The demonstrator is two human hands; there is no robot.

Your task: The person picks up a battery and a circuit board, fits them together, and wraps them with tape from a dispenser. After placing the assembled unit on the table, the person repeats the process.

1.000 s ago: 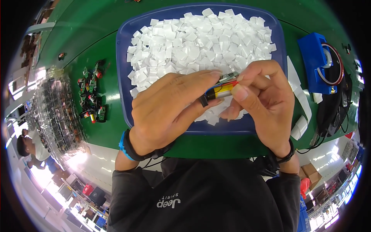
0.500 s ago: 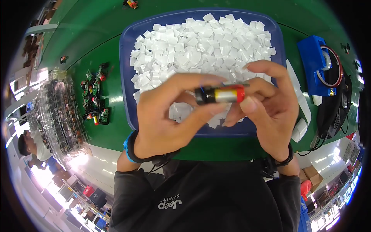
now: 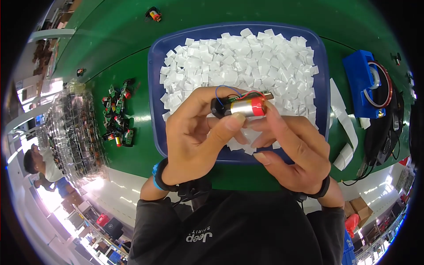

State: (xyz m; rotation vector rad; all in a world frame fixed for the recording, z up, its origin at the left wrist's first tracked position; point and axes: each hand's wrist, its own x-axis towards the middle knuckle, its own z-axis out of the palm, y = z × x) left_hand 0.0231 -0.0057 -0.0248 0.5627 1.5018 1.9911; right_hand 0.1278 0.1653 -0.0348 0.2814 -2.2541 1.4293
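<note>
My left hand [image 3: 191, 137] pinches a small cylindrical battery [image 3: 243, 107] between thumb and fingers, above a blue bin. The battery has a silver middle, a red right end and a black left end. A thin green circuit board [image 3: 235, 98] lies along its far side, with a blue and a red wire looping from it. The index fingertip of my right hand [image 3: 295, 152] touches the red end, while its thumb stands apart from the other fingers. Beneath both hands the blue bin [image 3: 157, 84] holds many small white square pieces [image 3: 247, 59].
Several similar batteries with boards [image 3: 118, 112] lie in a pile on the green table [image 3: 137, 152] at left. One more battery [image 3: 154, 15] is at the far edge. A blue tape dispenser [image 3: 360, 75] and a white strip [image 3: 339, 104] lie right; clear plastic trays [image 3: 73, 128] stand left.
The battery has turned so its board and wires show. My right thumb has come off it and dropped lower, with the index finger now at the red end. The view has shifted slightly.
</note>
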